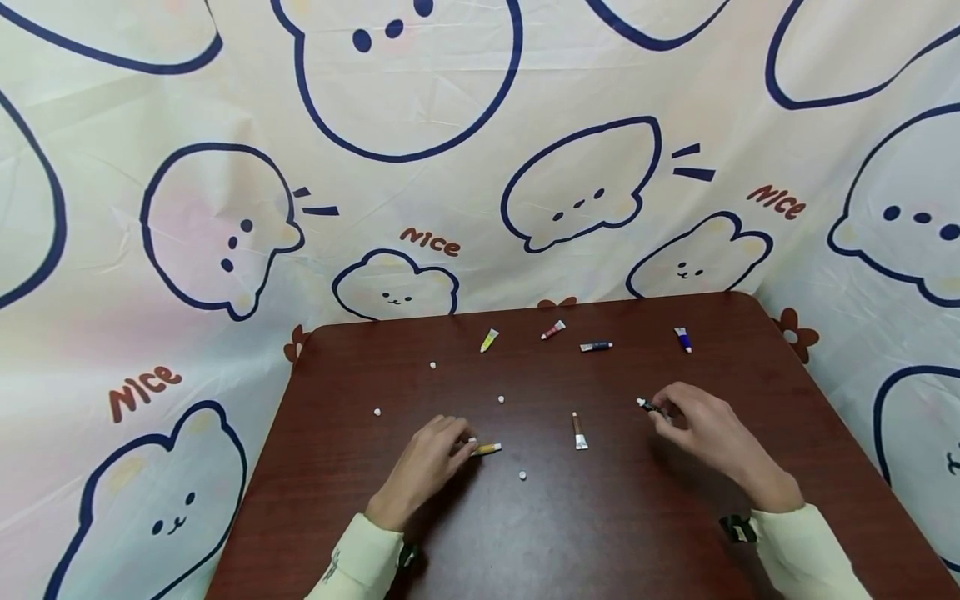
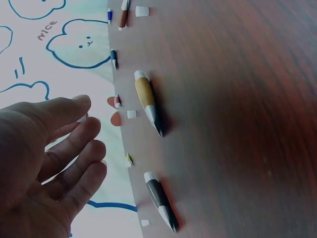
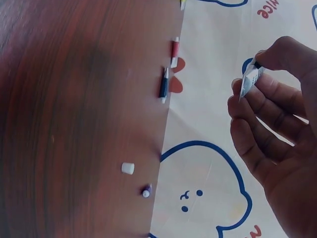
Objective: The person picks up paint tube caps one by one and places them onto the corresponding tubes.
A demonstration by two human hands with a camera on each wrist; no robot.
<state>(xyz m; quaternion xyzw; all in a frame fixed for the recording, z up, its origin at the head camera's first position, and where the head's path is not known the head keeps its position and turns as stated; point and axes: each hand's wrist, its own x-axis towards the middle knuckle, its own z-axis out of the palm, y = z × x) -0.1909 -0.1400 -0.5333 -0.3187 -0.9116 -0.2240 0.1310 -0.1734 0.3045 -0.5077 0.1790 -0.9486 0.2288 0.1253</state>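
My left hand (image 1: 423, 467) is raised over the table, its thumb and forefinger pinching what looks like a small white cap, mostly hidden by the fingertips. Below it in the left wrist view lie an ochre paint tube (image 2: 144, 94) and a black paint tube (image 2: 158, 196); the hand hides the black one from the head camera. With thumb and fingertips, my right hand (image 1: 701, 429) holds another dark paint tube (image 1: 654, 409), whose flat silver end (image 3: 250, 82) shows in the right wrist view. Near that hand, a white cap (image 3: 128, 168) rests on the table.
Along the table's back lie yellow (image 1: 489, 340), red (image 1: 553, 330), navy (image 1: 596, 347) and blue (image 1: 683, 339) paint tubes. A brown tube (image 1: 578, 432) lies between the hands. Several loose white caps (image 1: 501, 399) are scattered around. A patterned cloth (image 1: 480, 200) hangs behind the table.
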